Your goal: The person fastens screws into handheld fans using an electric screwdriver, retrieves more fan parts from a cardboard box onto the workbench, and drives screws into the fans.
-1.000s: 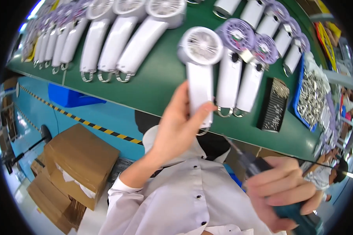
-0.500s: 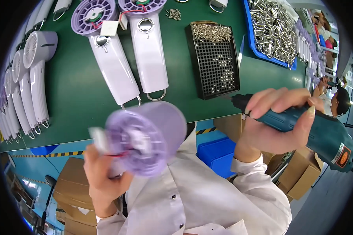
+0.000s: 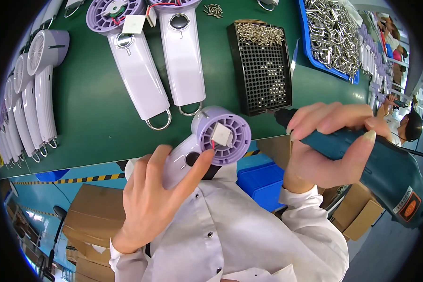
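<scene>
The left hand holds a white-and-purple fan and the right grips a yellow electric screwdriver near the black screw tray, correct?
Not quite: the electric screwdriver in the right hand is dark teal, not yellow, as the head view shows. The rest stands.

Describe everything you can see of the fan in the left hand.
The fan looks plastic: round, pale purple slotted head, glossy whitish handle, dark oval button. A white square piece and red wire show in the open head, facing the camera. Aslant, head toward upper right, it overlaps the edge of the table in view; the left hand grips the handle, a fingertip at the head's rim.
</scene>
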{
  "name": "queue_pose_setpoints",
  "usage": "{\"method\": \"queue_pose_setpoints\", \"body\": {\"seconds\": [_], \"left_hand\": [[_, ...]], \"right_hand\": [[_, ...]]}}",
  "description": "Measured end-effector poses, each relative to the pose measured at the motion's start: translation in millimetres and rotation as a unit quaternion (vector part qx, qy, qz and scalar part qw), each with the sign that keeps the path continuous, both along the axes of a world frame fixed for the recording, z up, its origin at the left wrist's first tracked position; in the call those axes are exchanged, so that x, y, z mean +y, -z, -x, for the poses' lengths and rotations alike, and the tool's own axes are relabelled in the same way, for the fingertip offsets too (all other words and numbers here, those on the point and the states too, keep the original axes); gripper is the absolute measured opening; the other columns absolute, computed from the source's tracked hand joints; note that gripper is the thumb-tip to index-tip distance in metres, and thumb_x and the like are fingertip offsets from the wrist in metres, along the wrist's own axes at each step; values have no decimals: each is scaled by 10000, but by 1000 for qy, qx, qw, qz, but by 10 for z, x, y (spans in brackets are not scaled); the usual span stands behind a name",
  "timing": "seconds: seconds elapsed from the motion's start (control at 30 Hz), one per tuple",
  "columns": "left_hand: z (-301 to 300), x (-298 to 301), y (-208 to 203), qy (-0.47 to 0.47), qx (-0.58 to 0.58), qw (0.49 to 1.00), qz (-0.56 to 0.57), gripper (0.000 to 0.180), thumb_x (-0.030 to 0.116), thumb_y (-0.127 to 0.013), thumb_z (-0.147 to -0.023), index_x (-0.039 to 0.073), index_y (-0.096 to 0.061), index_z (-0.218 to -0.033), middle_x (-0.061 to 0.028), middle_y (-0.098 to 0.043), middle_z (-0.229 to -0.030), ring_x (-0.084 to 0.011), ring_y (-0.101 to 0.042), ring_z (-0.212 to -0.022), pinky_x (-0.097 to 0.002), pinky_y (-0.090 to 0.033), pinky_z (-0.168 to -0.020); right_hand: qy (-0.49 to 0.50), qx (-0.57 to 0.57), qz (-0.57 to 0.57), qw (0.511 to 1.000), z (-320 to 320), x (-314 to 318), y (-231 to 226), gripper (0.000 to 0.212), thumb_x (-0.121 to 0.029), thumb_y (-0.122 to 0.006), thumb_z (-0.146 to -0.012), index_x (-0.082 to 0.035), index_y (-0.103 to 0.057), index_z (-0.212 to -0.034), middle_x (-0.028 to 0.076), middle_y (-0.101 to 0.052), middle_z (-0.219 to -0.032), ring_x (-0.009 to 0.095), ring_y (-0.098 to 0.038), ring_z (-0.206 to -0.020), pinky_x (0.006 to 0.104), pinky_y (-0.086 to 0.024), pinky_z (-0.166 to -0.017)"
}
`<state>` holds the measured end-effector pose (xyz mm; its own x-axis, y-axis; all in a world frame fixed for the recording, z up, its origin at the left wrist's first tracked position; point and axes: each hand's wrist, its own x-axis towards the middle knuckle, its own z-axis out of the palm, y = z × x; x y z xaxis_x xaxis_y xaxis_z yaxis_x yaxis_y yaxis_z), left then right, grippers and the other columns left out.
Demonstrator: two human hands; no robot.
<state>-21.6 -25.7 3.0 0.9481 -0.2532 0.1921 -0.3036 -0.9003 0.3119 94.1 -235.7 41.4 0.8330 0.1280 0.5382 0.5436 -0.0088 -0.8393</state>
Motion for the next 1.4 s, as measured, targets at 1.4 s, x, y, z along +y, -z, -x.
{"method": "queue_pose_setpoints", "body": {"seconds": [1.4], "left_hand": [[16,-28,38,-1,-14,999,39,647,18,-668,-629,281,-666,-1220,-116,-558,-1045,-169,-506,-671,-248,-448,-515]], "right_hand": [[27,28,-69,997,-32,4,18,229,-294,-334,-997,-93,-436,-1042,112,-492,-718,210,-455,-393,360,-429,-347]]}}
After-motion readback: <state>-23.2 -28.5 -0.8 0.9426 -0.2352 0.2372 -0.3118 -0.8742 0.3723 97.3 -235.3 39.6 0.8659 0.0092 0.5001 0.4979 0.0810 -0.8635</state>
